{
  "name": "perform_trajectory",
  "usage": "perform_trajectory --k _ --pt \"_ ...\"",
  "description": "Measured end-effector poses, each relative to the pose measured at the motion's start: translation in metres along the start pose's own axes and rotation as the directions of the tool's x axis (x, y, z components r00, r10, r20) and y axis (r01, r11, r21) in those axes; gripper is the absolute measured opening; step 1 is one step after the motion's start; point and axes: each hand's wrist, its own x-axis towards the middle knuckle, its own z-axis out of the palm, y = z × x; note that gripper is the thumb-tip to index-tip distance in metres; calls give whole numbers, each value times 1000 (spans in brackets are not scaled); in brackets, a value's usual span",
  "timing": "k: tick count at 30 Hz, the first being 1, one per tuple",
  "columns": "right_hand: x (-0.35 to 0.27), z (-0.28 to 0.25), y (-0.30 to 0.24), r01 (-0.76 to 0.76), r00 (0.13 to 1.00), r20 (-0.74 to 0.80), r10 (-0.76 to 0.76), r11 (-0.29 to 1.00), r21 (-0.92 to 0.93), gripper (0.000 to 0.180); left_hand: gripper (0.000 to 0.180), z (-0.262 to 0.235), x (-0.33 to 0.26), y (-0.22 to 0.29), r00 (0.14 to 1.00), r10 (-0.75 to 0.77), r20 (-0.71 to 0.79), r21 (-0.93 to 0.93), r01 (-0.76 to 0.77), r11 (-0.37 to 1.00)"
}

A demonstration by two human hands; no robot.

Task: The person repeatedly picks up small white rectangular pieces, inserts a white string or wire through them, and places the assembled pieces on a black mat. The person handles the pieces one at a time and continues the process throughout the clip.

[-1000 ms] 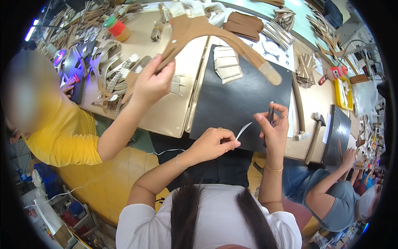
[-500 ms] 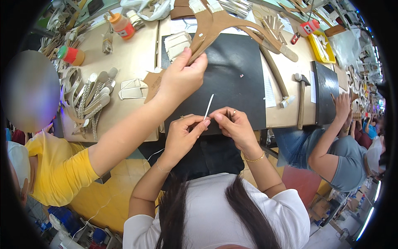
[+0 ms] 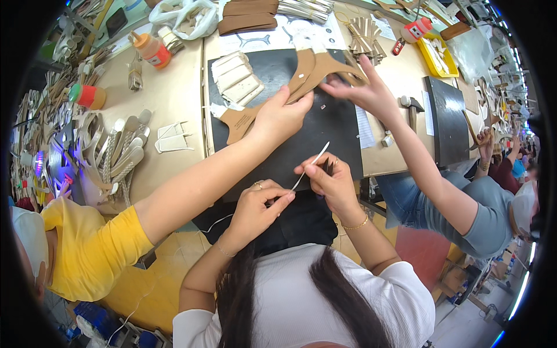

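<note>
Over the near edge of the black mat, my left hand pinches the lower end of a thin white strip. The strip slants up to the right, passing by the fingertips of my right hand. That hand is closed around a small dark tool, mostly hidden by the fingers. Beyond my hands, a co-worker's hand from the left, with a yellow sleeve, grips brown forked strap pieces. From the right, another co-worker's open hand reaches to those pieces.
White folded pieces lie on the mat's far left. Leftward are a pile of straps and an orange-capped bottle. A hammer, a second black mat and a yellow tray sit to the right.
The white strip has tipped further right. The yellow-sleeved co-worker's hand moved right with the brown pieces, and the right co-worker's hand came in over the mat.
</note>
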Motion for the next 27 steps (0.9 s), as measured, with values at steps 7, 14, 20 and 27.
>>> perform_trajectory --k 7,14,20,27 --pt "-20 -2 0 39 986 161 -46 998 49 9 13 -5 -10 -1 989 19 148 138 -39 990" --pt "-19 -7 -16 176 964 188 -186 982 66 8 18 -11 -12 2 979 24 203 184 -62 981" --pt "-17 -12 -17 221 945 256 -203 975 -40 9 29 -23 9 12 1000 -5 -19 133 8 991" --pt "-11 -27 -22 195 973 148 -179 976 -99 7 26 -35 53 43 934 319 159 357 -355 864"
